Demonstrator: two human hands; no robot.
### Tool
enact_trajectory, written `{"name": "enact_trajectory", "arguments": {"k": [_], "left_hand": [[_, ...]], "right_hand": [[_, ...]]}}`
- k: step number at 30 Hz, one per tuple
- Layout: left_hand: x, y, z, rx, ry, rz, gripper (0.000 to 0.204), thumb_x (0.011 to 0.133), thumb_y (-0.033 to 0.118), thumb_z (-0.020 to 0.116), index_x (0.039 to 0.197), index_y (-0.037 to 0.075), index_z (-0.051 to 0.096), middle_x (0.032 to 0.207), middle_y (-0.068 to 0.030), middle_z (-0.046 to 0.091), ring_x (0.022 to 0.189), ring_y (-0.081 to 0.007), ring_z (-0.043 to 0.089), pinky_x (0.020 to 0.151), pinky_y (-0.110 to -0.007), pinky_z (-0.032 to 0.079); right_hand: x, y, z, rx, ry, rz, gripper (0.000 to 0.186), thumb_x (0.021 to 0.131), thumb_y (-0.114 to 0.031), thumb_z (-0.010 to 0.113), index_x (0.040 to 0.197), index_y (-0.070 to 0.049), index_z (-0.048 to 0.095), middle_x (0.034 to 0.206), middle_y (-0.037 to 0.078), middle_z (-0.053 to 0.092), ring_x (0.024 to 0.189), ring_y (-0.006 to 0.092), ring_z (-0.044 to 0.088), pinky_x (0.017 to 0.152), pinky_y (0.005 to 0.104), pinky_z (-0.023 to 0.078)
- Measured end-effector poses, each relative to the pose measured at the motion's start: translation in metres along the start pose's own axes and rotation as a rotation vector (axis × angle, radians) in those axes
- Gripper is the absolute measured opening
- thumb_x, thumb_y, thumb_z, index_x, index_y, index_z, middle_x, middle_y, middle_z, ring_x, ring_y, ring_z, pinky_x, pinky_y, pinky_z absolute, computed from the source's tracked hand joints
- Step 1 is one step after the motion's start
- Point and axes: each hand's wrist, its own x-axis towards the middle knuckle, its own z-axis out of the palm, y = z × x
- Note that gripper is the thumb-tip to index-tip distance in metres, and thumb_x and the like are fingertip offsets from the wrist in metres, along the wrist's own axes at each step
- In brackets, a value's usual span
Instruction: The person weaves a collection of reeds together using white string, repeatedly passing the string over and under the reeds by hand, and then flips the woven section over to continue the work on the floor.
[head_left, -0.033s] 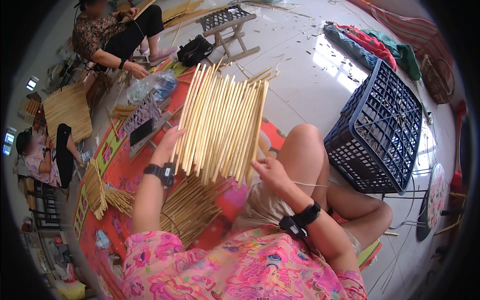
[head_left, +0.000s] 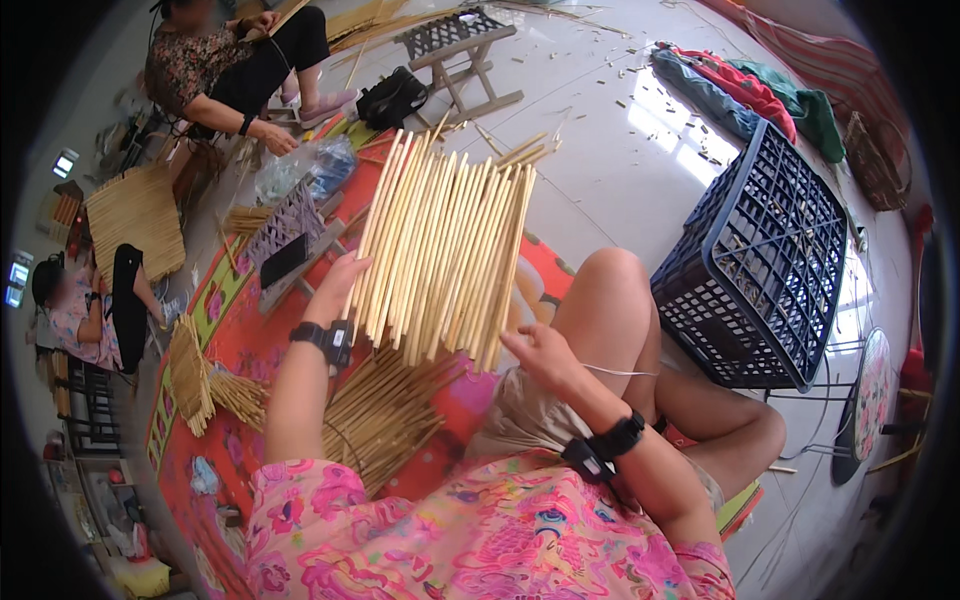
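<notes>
Pale floor tiles [head_left: 600,180] littered with small cuttings spread under a red patterned mat [head_left: 250,340], where the person sits with one bare knee raised. At far left a finished woven panel [head_left: 135,215] lies flat, and loose bundles of sticks [head_left: 205,380] rest on the mat near it. Another person [head_left: 220,70] sits beyond, one hand down at the mat's edge.

The left hand [head_left: 335,285] steadies the lower left edge of a panel of thin pale reeds [head_left: 440,250], which stands tilted between the two hands above the lap; its fingers are hidden behind the reeds, so how tightly they close cannot be told. The reeds look light, stiff along their length yet easy to snap or splay, and probably best held low, where they are bound together. More reeds [head_left: 385,420] lie fanned on the mat beneath.

The right hand [head_left: 545,355] touches the panel's lower right corner, fingers curled and pinched on a thin pale strand [head_left: 615,372] that trails over the thigh. A dark blue plastic crate [head_left: 765,270] stands tipped to the right, near a heap of clothes [head_left: 740,90].
</notes>
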Motion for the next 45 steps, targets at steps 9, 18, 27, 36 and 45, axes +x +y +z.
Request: {"name": "enact_trajectory", "arguments": {"k": [9,18,27,36,45], "left_hand": [[0.001,-0.088,0.026,1.288,0.619,0.245,0.049,0.084,0.012,0.057,0.131,0.002,0.046,0.136,-0.0219,0.043,0.129,-0.037,0.038,0.106,-0.044,0.033],[0.012,-0.12,0.062,1.308,0.49,0.375,0.048,0.092,0.023,0.051,0.137,0.007,0.042,0.143,-0.0182,0.037,0.13,-0.0348,0.036,0.108,-0.043,0.031],[0.032,-0.117,-0.009,1.007,0.766,0.168,0.039,0.082,0.013,0.058,0.119,0.003,0.051,0.115,-0.0243,0.055,0.109,-0.039,0.05,0.093,-0.046,0.04],[0.036,-0.1,-0.057,0.072,0.304,-0.184,0.028,0.092,0.02,0.059,0.112,0.0,0.059,0.099,-0.0062,0.066,0.085,-0.015,0.063,0.074,-0.031,0.05],[0.008,-0.073,-0.055,-0.263,0.179,-0.226,0.031,0.095,0.023,0.057,0.113,-0.001,0.059,0.101,-0.008,0.067,0.086,-0.0183,0.065,0.077,-0.033,0.052]], "right_hand": [[-0.123,0.084,-0.112,0.743,-0.302,0.261,0.024,0.093,-0.02,0.056,0.109,-0.003,0.063,0.065,-0.009,0.041,0.051,0.0014,0.032,0.045,0.0172,0.024],[-0.136,0.188,-0.123,0.804,0.318,0.487,0.022,0.096,-0.025,0.053,0.084,-0.007,0.058,0.054,-0.008,0.035,0.04,0.003,0.026,0.036,0.0191,0.018],[-0.13,0.182,-0.114,0.69,0.387,0.462,0.026,0.096,-0.026,0.054,0.075,-0.009,0.057,0.051,-0.008,0.036,0.039,0.0029,0.029,0.036,0.0196,0.019],[-0.13,0.189,-0.113,0.677,0.389,0.466,0.027,0.095,-0.027,0.056,0.075,-0.009,0.058,0.05,-0.007,0.038,0.038,0.0033,0.028,0.036,0.0199,0.019],[-0.129,0.19,-0.112,0.639,0.425,0.456,0.028,0.094,-0.027,0.057,0.073,-0.009,0.059,0.049,-0.005,0.044,0.037,0.0037,0.032,0.035,0.0201,0.021]]}}
